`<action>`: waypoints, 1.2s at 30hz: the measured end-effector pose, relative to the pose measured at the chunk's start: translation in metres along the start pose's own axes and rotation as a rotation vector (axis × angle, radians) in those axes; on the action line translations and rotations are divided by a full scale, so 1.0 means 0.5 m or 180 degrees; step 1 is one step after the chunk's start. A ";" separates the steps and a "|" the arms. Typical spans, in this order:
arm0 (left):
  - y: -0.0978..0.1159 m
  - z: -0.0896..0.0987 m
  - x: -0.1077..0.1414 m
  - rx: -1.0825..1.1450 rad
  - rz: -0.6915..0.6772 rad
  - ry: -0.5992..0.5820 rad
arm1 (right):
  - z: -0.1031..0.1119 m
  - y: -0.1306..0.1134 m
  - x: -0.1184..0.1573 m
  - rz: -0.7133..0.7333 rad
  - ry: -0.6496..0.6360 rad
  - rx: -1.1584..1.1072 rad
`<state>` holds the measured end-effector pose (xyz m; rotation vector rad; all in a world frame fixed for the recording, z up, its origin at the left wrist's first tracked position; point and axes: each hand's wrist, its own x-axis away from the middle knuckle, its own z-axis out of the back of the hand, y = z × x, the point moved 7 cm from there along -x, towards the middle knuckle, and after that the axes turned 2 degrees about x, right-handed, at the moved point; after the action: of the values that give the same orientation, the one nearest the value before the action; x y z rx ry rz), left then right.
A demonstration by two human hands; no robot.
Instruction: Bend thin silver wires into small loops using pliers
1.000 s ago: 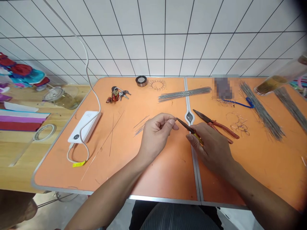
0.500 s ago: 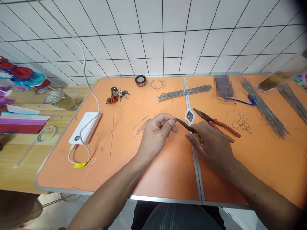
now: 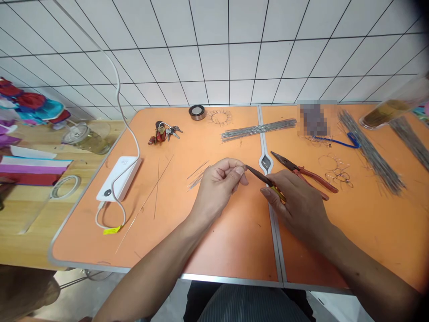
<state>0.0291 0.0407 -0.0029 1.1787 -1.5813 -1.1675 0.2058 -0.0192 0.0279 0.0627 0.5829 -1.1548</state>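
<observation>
My right hand (image 3: 295,201) is wrapped round a pair of needle-nose pliers (image 3: 259,174) with dark jaws and a yellow grip. The tip of the jaws meets the fingertips of my left hand (image 3: 221,181). My left thumb and forefinger are pinched together; whatever they hold is too small or hidden to make out. Several short thin wires (image 3: 197,179) lie just left of that hand. Behind my right hand rests a second pair of pliers (image 3: 301,172) with red handles, lying on the orange table (image 3: 231,250).
Bundles of straight wire (image 3: 258,129) lie at the back and right (image 3: 372,152). Wire rings (image 3: 338,174), black tape (image 3: 196,112), keys (image 3: 164,133) and a white power bank (image 3: 118,179) with its cable are around. A cup of brown liquid (image 3: 384,114) stands at far right.
</observation>
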 end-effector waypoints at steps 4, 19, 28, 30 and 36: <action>0.000 -0.002 0.001 -0.0023 -0.0005 -0.0004 | 0.001 -0.001 -0.001 -0.0029 -0.0015 -0.0010; 0.002 -0.002 0.005 -0.0132 0.0053 0.0041 | 0.008 -0.003 -0.005 -0.0105 -0.0075 -0.0076; 0.013 -0.004 0.006 -0.0468 -0.0193 0.0092 | 0.016 -0.007 -0.002 -0.0112 0.0019 -0.0061; 0.020 -0.006 0.009 -0.0573 -0.0269 0.0137 | 0.016 -0.008 -0.002 -0.0125 0.0022 -0.0058; 0.027 -0.008 0.017 -0.0861 -0.0315 0.0190 | 0.019 -0.009 -0.001 -0.0133 0.0058 0.0027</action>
<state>0.0281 0.0334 0.0118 1.1113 -1.2859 -1.3504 0.2055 -0.0242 0.0375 0.0687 0.5978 -1.1985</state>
